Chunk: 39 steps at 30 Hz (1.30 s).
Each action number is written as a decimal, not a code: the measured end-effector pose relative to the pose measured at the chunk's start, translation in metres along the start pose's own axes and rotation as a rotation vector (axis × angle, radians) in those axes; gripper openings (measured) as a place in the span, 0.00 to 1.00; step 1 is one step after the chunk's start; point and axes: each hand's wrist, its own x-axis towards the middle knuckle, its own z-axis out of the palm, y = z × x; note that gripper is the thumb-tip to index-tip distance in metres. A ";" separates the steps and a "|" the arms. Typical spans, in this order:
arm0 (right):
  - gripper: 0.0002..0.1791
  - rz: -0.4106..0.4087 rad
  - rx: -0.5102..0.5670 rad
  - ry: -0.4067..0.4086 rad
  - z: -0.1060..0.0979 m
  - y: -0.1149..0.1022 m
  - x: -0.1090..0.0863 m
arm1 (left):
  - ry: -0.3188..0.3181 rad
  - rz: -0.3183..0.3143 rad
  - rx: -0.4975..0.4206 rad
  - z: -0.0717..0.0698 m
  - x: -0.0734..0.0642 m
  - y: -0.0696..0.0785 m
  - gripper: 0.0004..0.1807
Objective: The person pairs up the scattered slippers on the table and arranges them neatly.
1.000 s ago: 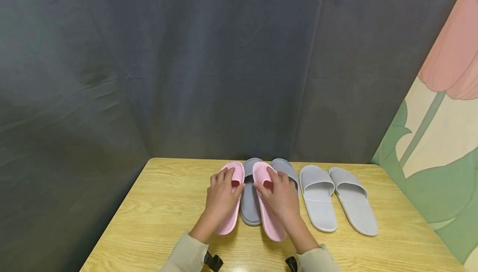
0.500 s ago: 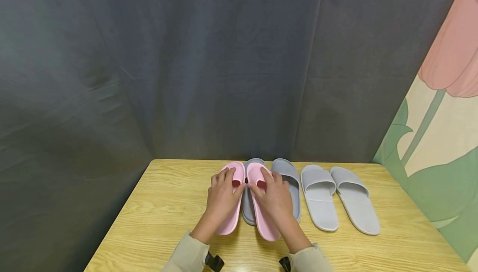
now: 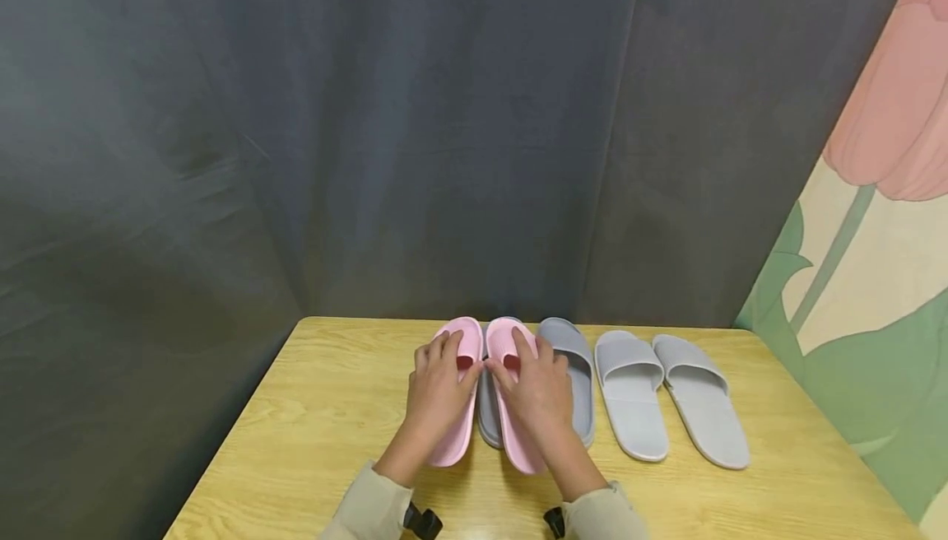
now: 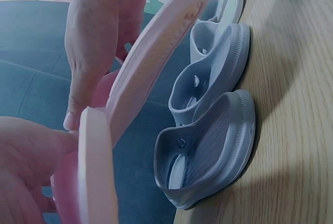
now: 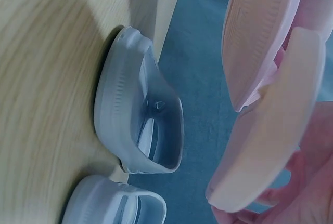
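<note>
My left hand (image 3: 435, 394) grips one pink slipper (image 3: 455, 446) by its strap and sides. A matching pink slipper (image 3: 522, 448) is gripped the same way by my right hand (image 3: 541, 396). Both are raised off the table, as the wrist views show, side by side with their toes pointing away. Below and behind them stands a pair of dark grey slippers: the left one (image 3: 489, 418) is mostly covered by the pink pair, while the right one (image 3: 583, 398) shows partly beyond my right hand. The thumbs are close together between the two pink slippers.
Right of the dark grey pair, two light grey slippers (image 3: 638, 426) lie on the wooden table (image 3: 318, 425), toes toward the back edge. A dark curtain (image 3: 459, 128) hangs behind the table. At the right is a wall with a tulip picture (image 3: 889, 128).
My right hand has moved left with its pink slipper, bringing it nearer the other one and uncovering more of the right dark grey slipper. The left hand stays nearly in place.
</note>
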 end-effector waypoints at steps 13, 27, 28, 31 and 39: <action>0.35 0.006 0.023 0.018 0.009 -0.019 0.008 | 0.034 0.021 0.005 -0.007 0.004 -0.010 0.33; 0.34 0.019 0.084 0.036 0.013 -0.049 0.023 | 0.106 0.001 0.014 -0.020 0.013 -0.021 0.31; 0.34 0.023 0.095 0.035 0.013 -0.050 0.024 | 0.109 -0.002 0.016 -0.021 0.015 -0.022 0.31; 0.34 0.033 0.106 0.014 0.016 -0.055 0.028 | 0.103 -0.013 0.033 -0.024 0.018 -0.026 0.31; 0.35 0.047 0.143 -0.051 0.030 -0.070 0.038 | 0.093 -0.061 0.057 -0.030 0.025 -0.042 0.32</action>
